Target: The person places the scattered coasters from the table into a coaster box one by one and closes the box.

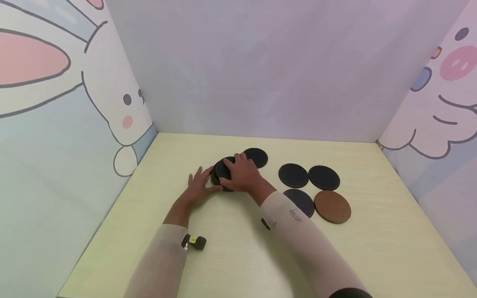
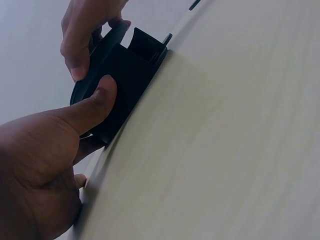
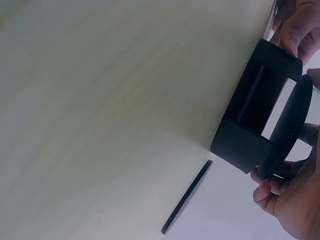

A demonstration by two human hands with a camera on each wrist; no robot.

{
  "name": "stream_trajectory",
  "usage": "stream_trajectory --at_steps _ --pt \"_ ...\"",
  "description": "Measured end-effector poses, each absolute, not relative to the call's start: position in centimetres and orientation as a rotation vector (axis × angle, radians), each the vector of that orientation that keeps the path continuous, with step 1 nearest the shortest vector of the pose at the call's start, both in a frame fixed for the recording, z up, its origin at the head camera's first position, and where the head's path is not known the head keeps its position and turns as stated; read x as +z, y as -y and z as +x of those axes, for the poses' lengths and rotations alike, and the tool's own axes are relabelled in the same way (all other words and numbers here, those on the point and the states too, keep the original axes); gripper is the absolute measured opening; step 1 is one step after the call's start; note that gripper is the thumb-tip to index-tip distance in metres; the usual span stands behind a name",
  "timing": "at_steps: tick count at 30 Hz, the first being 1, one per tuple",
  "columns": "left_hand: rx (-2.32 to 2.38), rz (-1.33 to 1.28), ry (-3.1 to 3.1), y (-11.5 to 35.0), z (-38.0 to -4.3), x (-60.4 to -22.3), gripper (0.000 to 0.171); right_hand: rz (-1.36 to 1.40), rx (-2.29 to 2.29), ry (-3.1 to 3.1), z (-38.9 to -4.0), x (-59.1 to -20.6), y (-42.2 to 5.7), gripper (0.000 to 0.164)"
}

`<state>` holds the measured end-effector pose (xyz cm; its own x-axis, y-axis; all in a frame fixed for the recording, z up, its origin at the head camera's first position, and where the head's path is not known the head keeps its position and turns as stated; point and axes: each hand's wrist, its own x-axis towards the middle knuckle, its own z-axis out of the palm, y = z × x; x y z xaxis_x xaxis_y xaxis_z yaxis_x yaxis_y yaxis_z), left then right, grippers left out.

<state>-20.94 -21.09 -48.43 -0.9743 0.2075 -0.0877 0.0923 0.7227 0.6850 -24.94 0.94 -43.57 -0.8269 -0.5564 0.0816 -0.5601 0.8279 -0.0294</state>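
A round dark coaster holder (image 1: pixel 215 179) with a cut-out in its side stands on the table. My left hand (image 1: pixel 197 188) holds it from the left, with the thumb (image 2: pixel 102 97) against the near wall. Above the holder, my right hand (image 1: pixel 244 174) grips a black coaster (image 3: pixel 291 127) with stitching round its edge. That coaster is tilted over the holder's top, one side close to the rim and a gap showing at the other. The right hand hides part of both in the head view.
Behind the right hand lies a black coaster (image 1: pixel 256 157). To the right are more black coasters (image 1: pixel 293 175), (image 1: pixel 324 177), one partly behind the right forearm, and a brown coaster (image 1: pixel 332 206). Cartoon-printed panels (image 1: pixel 123 82) and a plain back wall (image 1: pixel 261 74) border the pale wooden table (image 1: pixel 231 256).
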Motion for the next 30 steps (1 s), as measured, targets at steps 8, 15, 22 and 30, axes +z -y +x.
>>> stream_trajectory --at_steps 8,15,22,30 --pt "1.086 0.238 -2.772 21.04 -20.94 -48.51 0.094 0.888 0.059 2.954 -24.80 -43.76 -0.47 0.074" --pt "1.104 0.242 -2.780 20.99 -20.96 -48.62 0.098 0.897 0.025 2.933 -24.83 -43.96 -0.33 0.074" --pt "1.072 0.240 -2.787 21.00 -21.06 -48.47 0.093 0.897 -0.012 2.935 -24.81 -43.88 -0.35 0.075" --pt "1.078 0.238 -2.783 20.99 -21.01 -48.42 0.091 0.905 0.020 2.950 -24.69 -43.87 -0.41 0.080"
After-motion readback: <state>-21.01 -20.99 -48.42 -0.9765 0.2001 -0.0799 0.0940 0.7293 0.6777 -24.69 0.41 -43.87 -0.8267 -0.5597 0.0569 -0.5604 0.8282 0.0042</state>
